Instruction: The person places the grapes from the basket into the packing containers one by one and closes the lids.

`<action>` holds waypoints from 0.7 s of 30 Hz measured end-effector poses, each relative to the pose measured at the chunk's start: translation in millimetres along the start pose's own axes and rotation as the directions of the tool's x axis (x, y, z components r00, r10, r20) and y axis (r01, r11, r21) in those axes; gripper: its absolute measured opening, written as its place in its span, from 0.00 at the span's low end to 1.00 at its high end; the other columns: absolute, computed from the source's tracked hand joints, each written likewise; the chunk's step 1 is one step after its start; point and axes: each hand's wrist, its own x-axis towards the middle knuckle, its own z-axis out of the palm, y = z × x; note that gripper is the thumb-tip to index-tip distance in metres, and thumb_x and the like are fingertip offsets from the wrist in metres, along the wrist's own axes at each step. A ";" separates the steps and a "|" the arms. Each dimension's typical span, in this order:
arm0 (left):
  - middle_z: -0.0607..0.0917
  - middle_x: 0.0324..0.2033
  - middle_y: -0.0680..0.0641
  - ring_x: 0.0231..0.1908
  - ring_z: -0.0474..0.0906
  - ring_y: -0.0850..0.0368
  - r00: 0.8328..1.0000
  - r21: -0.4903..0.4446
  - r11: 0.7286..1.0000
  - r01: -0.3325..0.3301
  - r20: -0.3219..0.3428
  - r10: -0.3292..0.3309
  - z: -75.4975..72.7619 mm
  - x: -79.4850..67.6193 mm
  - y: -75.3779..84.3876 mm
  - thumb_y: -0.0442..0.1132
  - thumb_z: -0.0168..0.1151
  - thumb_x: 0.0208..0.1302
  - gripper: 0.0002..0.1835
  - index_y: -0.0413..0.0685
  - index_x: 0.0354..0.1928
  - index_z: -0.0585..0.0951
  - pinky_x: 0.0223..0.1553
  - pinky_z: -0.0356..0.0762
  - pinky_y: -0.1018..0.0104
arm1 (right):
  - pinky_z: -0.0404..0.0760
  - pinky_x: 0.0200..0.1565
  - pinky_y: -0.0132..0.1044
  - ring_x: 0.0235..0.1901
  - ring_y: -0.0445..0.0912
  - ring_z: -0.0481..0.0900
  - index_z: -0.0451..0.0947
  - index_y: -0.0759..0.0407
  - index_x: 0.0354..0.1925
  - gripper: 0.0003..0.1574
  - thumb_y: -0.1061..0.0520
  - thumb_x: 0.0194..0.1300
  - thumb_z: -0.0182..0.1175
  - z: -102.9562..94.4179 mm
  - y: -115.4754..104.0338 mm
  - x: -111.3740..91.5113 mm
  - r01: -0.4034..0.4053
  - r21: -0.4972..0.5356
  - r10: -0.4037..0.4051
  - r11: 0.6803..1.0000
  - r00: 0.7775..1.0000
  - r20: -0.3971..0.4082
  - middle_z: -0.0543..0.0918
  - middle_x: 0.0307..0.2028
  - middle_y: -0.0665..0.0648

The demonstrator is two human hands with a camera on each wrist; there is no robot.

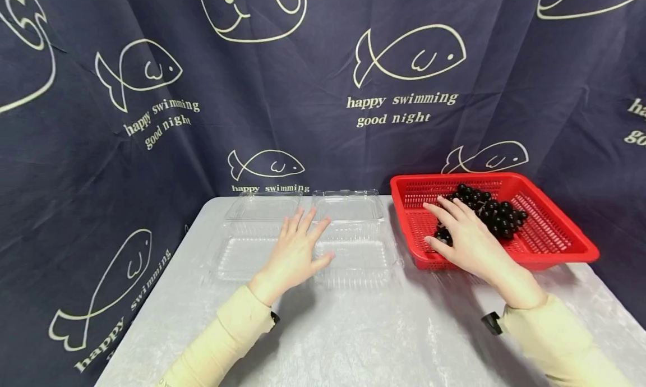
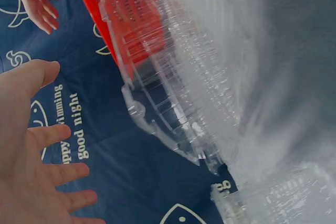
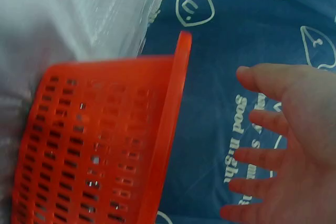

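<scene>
My left hand [image 1: 294,252] hovers with spread fingers over two clear plastic clamshell boxes, the left box [image 1: 242,258] and the right box [image 1: 360,258], whose lids stand raised at the back. In the left wrist view that hand [image 2: 37,145] holds nothing, and a clear box [image 2: 173,77] lies beyond it. My right hand [image 1: 471,238] is above the near left part of a red plastic basket [image 1: 555,258], fingers extended. Dark grapes [image 1: 497,213] in bunches lie in the basket, partly hidden by this hand. The right wrist view shows the hand [image 3: 294,145] apart from the basket's rim [image 3: 170,108].
A pale grey tabletop [image 1: 353,336] carries the boxes and the basket. Behind and to the sides hangs a dark blue curtain [image 1: 313,106] with fish drawings and lettering. The basket stands at the right, close beside the right box.
</scene>
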 end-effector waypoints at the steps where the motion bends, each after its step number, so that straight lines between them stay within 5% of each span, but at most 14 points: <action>1: 0.60 0.69 0.40 0.69 0.51 0.37 1.000 -0.008 1.000 -0.001 0.003 0.001 1.0 -0.1 -0.4 0.62 0.56 0.58 0.38 0.57 0.68 0.64 0.65 0.53 0.36 | 0.58 0.63 0.64 0.62 0.70 0.58 0.65 0.56 0.65 0.41 0.49 0.55 0.66 -0.3 3.1 1.7 0.001 -0.005 -0.001 1.000 1.000 0.000 0.65 0.64 0.70; 11: 0.62 0.67 0.36 0.65 0.59 0.35 0.995 -0.135 0.987 0.089 0.056 -0.083 15.1 1.0 -4.5 0.59 0.59 0.58 0.39 0.50 0.68 0.64 0.63 0.62 0.41 | 0.63 0.56 0.68 0.58 0.71 0.61 0.67 0.59 0.62 0.42 0.52 0.50 0.70 -1.6 42.1 13.8 0.011 -0.046 -0.010 0.999 1.000 0.028 0.67 0.60 0.72; 21: 0.68 0.62 0.33 0.63 0.62 0.39 0.964 -0.319 0.910 0.264 0.129 -0.234 26.7 7.0 -10.1 0.50 0.63 0.59 0.41 0.35 0.67 0.60 0.65 0.63 0.50 | 0.65 0.52 0.71 0.57 0.71 0.61 0.65 0.59 0.62 0.45 0.56 0.47 0.71 -3.3 74.6 20.4 0.006 -0.068 0.002 0.998 0.994 0.109 0.66 0.60 0.73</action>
